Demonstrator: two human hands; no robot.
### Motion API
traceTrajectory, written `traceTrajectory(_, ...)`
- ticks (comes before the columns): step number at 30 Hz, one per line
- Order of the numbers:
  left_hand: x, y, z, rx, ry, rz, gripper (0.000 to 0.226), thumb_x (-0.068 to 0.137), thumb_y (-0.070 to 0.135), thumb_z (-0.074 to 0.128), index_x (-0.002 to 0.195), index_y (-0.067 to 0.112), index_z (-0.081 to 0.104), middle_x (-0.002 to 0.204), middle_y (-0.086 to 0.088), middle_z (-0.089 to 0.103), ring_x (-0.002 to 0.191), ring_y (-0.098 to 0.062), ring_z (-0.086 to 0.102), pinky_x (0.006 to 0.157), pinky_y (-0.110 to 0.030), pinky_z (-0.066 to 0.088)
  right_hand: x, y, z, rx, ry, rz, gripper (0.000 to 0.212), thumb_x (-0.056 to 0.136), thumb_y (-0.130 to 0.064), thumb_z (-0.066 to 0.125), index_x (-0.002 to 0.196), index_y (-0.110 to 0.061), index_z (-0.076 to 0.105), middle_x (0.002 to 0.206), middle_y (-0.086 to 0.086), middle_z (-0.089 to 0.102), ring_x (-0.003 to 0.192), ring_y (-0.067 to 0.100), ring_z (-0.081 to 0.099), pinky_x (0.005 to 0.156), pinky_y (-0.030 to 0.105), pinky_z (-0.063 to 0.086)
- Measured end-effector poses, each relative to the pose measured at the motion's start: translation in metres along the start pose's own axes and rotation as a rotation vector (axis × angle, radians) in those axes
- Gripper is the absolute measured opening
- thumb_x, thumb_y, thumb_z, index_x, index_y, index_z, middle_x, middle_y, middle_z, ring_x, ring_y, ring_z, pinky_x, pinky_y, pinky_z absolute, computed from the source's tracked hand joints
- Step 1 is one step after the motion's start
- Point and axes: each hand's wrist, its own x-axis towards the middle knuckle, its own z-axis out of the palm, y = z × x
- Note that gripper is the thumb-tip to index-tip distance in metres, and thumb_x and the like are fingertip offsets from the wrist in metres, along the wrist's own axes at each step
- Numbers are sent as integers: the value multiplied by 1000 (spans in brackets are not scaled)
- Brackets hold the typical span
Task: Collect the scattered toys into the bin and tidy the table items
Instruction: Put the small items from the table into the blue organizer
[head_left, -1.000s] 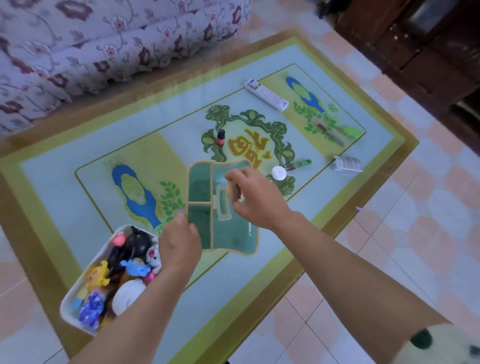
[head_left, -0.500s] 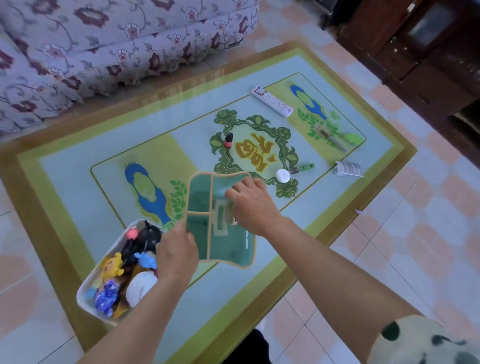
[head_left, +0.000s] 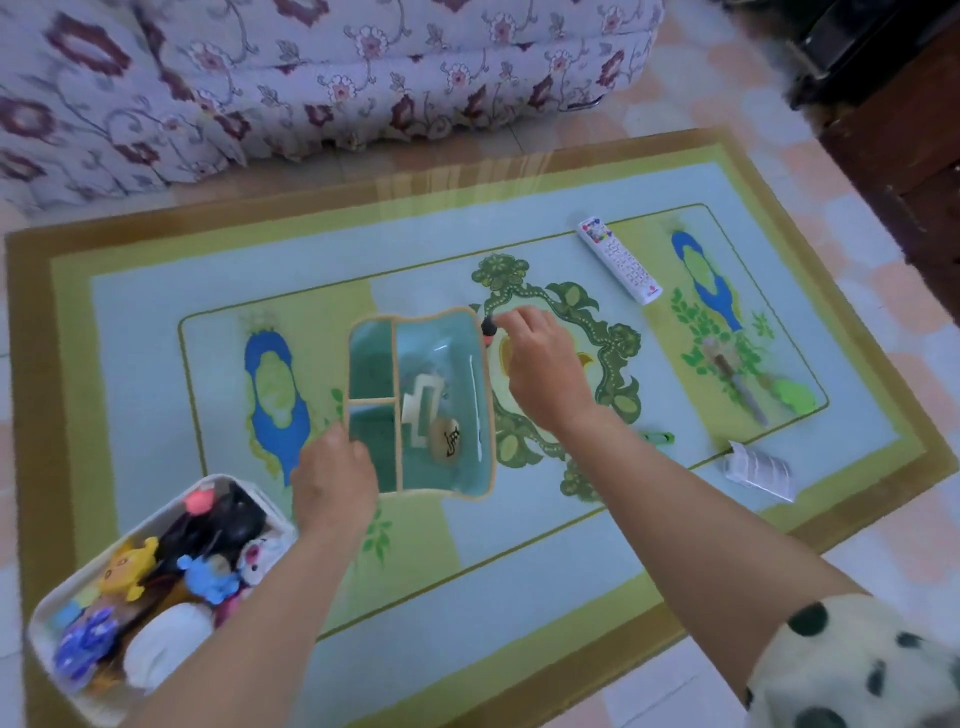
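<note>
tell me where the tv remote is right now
In the head view the remote lies flat on the far right part of the table, beyond the right hand and up-right of the green organiser tray.

The glass-topped table (head_left: 156, 291) carries a white toy bin (head_left: 49, 613), a green divided organizer (head_left: 415, 343), a white remote (head_left: 621, 260), a folded packet (head_left: 761, 470) and a green brush (head_left: 792, 397)

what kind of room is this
Most likely a home living room. A floral-covered sofa sits behind a low table with a patterned top, a TV remote lies on that table, and a bin full of small toys stands at its near corner.
</note>
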Motion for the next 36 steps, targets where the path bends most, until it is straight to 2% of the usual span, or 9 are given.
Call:
traceTrajectory(3,12,11,8,-40,50,-53,20,93,6,40,92,-7,55,90,-31,60,80,-41,55,68,-42,38,30,20,13,-20,-113,7,49,74,11,44,118,-7,56,115,12,57,100,35,51,86,45,44)
traceTrajectory(7,21,21,14,-74,100,-81,19,93,4,39,84,-4,54,74,-17,51,70,-31,45,64,-37,31,52,30,31,-52,-273,13,62,77,13,42,133,-12,45,127,13,50,107,34,48,92,42,42)
traceTrajectory(10,24,24,15,-94,122,-109,17,93,4,40,79,3,49,71,-13,49,69,-30,46,63,-36,32,59,31,49,-55,-348,20,58,81,10,44,132,-16,44,117,12,50,101,33,51,83,40,45)
traceTrajectory(14,25,26,15,-111,128,-146,17,93,5,39,77,4,46,73,-13,47,70,-30,44,64,-37,31,59,34,59,-78,-401,79,39,83,11,44,114,-11,50,105,13,48,84,32,52,65,37,41)
traceTrajectory(18,25,25,15,-107,135,-151,19,94,7,39,78,1,49,74,-14,51,71,-32,49,63,-38,36,58,43,62,-71,-371,131,39,82,16,39,110,-7,52,98,13,50,79,30,50,63,36,38)
traceTrajectory(24,22,34,11,-92,126,-131,22,95,8,39,88,-3,56,83,-19,60,76,-35,56,66,-40,43,52,48,24,-2,-209,221,20,95,-1,43,110,-3,56,101,16,58,79,30,54,67,38,45)
traceTrajectory(28,12,48,9,-94,96,-121,21,96,7,39,92,-5,56,89,-22,62,75,-32,53,64,-36,36,38,43,-40,210,98,99,21,94,-8,48,110,-6,61,97,12,64,80,25,56,69,34,44)
traceTrajectory(30,5,55,8,-87,76,-97,22,96,8,39,94,-5,56,93,-24,63,77,-34,55,64,-35,35,20,31,-71,260,144,-16,21,91,-9,53,109,-10,63,95,6,67,78,19,54,70,31,43)
traceTrajectory(36,-12,79,8,-103,32,-23,21,95,5,38,95,-6,56,96,-26,64,75,-31,48,64,-35,31,-31,-9,-86,34,-279,-271,19,90,-15,52,101,-19,67,89,-2,69,84,20,48,79,35,42)
